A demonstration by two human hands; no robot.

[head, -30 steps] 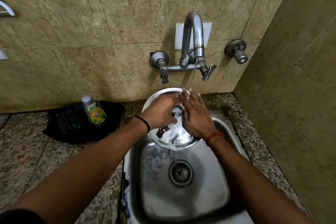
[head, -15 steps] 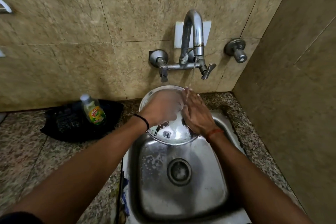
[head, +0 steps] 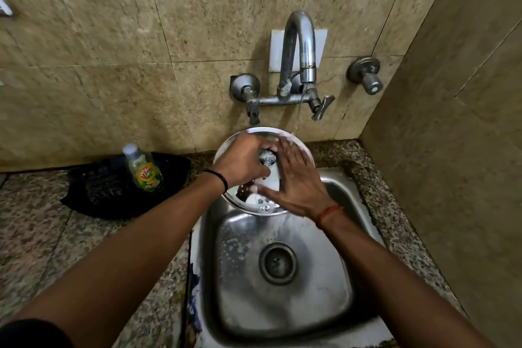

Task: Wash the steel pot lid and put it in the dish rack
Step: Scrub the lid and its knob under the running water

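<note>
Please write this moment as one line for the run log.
step: washing | lid: over sink, soapy | left hand: holds lid | right hand: flat on lid | tap: running

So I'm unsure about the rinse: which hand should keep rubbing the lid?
Right. The right hand lies flat on the steel pot lid near the water stream; the left hand holds the lid.

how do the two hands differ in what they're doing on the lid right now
The left hand has its fingers curled round the sudsy knob at the middle of the steel pot lid; the right hand lies flat, fingers straight and spread on the lid's face. The left wrist wears a black band, the right a red thread. Both hands touch the lid over the sink, near the thin stream from the tap.
</note>
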